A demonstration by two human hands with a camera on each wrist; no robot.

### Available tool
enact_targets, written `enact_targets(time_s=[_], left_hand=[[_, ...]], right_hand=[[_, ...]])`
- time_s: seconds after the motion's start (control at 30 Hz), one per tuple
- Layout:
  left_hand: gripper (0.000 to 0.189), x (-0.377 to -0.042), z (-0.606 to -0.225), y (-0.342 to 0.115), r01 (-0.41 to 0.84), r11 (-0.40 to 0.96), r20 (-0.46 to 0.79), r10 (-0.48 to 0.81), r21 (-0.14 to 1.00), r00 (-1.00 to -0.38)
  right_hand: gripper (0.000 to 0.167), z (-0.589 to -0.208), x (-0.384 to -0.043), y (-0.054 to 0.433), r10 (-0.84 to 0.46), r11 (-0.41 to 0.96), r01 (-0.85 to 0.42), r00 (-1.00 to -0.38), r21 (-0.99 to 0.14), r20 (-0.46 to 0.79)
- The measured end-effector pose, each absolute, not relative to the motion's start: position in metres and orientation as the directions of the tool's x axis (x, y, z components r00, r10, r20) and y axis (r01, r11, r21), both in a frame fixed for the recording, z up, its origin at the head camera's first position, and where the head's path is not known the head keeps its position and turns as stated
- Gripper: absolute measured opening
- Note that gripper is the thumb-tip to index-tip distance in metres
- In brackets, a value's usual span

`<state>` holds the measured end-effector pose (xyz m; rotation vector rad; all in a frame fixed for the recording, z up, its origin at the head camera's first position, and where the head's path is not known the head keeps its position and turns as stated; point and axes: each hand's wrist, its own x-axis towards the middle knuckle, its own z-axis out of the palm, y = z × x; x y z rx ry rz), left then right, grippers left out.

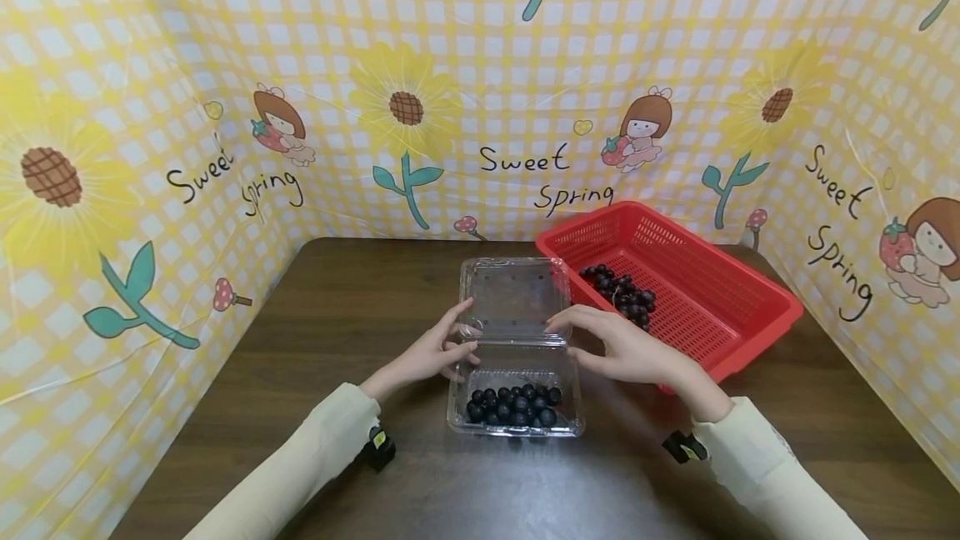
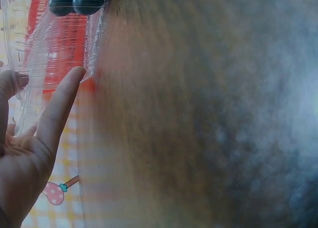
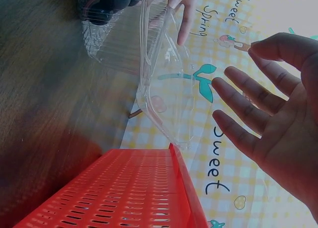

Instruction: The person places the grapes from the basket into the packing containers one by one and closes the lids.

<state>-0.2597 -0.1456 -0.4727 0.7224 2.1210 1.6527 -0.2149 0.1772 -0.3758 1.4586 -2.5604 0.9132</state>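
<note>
A clear plastic clamshell box [image 1: 459, 407] stands on the table with its lid [image 1: 513, 298] raised at the back. Dark grapes [image 1: 517, 407] lie in its base; a few of these grapes [image 2: 88, 2] show through the plastic in the left wrist view. My left hand [image 1: 431, 352] is at the box's left side by the hinge, thumb and fingers extended and touching the plastic. On the opposite side, my right hand [image 1: 618, 344] is beside the lid's right edge. The right wrist view shows that hand [image 3: 278, 109] with spread fingers and nothing in them.
A red slotted basket [image 1: 720, 307] sits at the back right, close to the box, with more dark grapes [image 1: 618, 290] in its left part. The brown wooden table [image 1: 337, 298] meets a yellow checked cloth [image 1: 480, 98] behind and at both sides.
</note>
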Motion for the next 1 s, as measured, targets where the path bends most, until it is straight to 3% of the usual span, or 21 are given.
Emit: enact_targets(time_s=[0.33,1.0], left_hand=[[0.076,-0.2598,-0.4709,-0.1452,0.197,0.176,0.053,0.602,0.964,-0.797],[0.075,-0.2606,-0.4724,-0.1449,0.195,0.189,0.044,0.6,0.962,-0.799]], right_hand=[[0.043,-0.3729,-0.2148,0.1801,-0.729,0.407,-0.779,-0.592,-0.477,0.345],[0.038,-0.3711,-0.2159,0.1837,-0.736,0.403,-0.786,-0.582,-0.468,0.345]])
